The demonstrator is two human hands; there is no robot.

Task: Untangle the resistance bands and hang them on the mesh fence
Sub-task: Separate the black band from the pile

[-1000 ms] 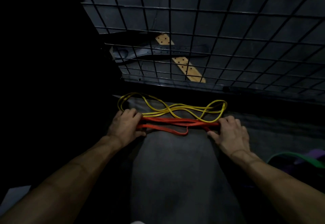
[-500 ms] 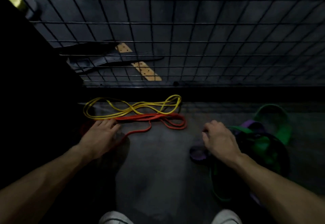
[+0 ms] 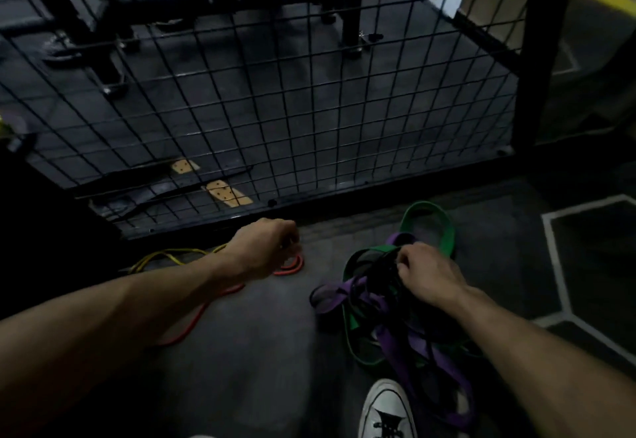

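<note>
- The right hand point(image 3: 426, 274) is seen right of centre, fingers curled into the tangled pile point(image 3: 389, 313) of purple, green and black bands on the floor point(image 3: 247, 351).
- The left hand point(image 3: 265, 246) is held at centre with fingers curled; whether anything is gripped cannot be told.
- The orange band point(image 3: 290, 265) and yellow band point(image 3: 165, 257) are laid on the floor at lower left, below the mesh fence point(image 3: 275, 100).
- A white shoe point(image 3: 387, 410) is seen at the bottom edge.

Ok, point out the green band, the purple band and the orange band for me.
green band point(image 3: 447, 231): head view, on the upper right curve of its loop.
purple band point(image 3: 392, 341): head view, on a flat strand in the tangle.
orange band point(image 3: 292, 267): head view, on its looped end.
</note>
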